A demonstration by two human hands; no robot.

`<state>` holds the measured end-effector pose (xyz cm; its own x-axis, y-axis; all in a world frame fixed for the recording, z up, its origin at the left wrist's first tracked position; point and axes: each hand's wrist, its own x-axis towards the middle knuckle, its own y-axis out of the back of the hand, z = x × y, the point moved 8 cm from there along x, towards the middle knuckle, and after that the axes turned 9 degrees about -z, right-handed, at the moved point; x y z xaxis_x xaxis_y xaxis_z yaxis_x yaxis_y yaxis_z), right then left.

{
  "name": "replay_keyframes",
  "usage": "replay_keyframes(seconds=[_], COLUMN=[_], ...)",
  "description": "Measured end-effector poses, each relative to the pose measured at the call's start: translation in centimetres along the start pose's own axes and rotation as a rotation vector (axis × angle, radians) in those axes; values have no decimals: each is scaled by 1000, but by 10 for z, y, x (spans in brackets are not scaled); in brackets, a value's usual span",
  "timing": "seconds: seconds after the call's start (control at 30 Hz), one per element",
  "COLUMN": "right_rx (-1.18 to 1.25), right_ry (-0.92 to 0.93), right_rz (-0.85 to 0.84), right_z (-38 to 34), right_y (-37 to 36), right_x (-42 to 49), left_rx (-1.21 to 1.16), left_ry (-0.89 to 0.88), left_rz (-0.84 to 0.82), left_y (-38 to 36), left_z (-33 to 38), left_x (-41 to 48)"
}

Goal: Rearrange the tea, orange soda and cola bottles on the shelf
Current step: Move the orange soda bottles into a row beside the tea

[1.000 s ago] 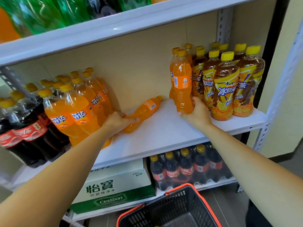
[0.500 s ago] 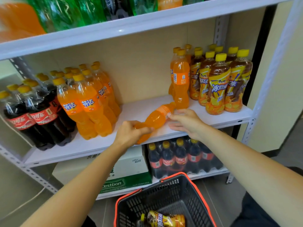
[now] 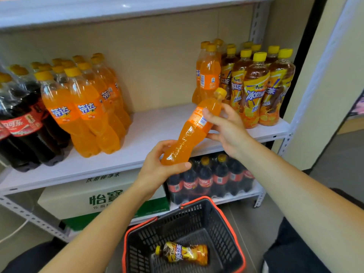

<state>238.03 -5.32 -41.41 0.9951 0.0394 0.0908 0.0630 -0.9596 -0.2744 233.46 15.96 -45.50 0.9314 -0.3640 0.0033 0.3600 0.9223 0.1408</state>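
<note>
A small orange soda bottle (image 3: 190,133) is held tilted in front of the white middle shelf (image 3: 153,134), cap up to the right. My left hand (image 3: 157,170) grips its base and my right hand (image 3: 226,129) grips its upper half near the label. Large orange soda bottles (image 3: 84,111) stand at the shelf's left, beside cola bottles (image 3: 21,123) at the far left. Small orange soda bottles (image 3: 208,75) stand right of centre against a group of iced tea bottles (image 3: 256,87) at the right end.
A black basket with a red rim (image 3: 234,229) sits on the floor below, holding one iced tea bottle (image 3: 183,253) on its side. The lower shelf carries a white-and-green water carton (image 3: 94,198) and small cola bottles (image 3: 212,178). The upright post (image 3: 323,62) bounds the right side.
The small orange soda bottle was lying on the shelf under my left hand; now both hands hold it lifted off, tilted more upright in front of the shelf. My right hand left the standing bottle.
</note>
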Motion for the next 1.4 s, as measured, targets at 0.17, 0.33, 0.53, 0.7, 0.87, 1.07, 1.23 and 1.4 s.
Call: replay_keyframes(seconds=[0.17,0.33,0.53,0.7,0.87,1.07,1.23,1.4], right_rx=[5,223,197,105,30,-132,-19,-48], right_ry=[30,-14,-1,35,62,148,105,126], right_rz=[59,-78,-74,-10,-7,-117,-238,-174], right_z=[-2,2,0,-6,-8,-25,-24,-22], right_y=[10,11,15,13,-2,-20,-24,-24], right_x=[-3,-2,-4,-9,-18,-23,-20,-24], left_rx=[-94,-378,-241,34,232,54,-115,22], left_ry=[-66,51,87,5,-102,-41,42,1], left_rz=[62,-84,-129,-39,84,12,-141,-74], left_y=[2,-5,-7,-8,-5,-7,-16,-17], left_z=[-1,-11,-7,5,16,8,0,6], left_x=[-1,2,3,1,-6,-8,-8,-6])
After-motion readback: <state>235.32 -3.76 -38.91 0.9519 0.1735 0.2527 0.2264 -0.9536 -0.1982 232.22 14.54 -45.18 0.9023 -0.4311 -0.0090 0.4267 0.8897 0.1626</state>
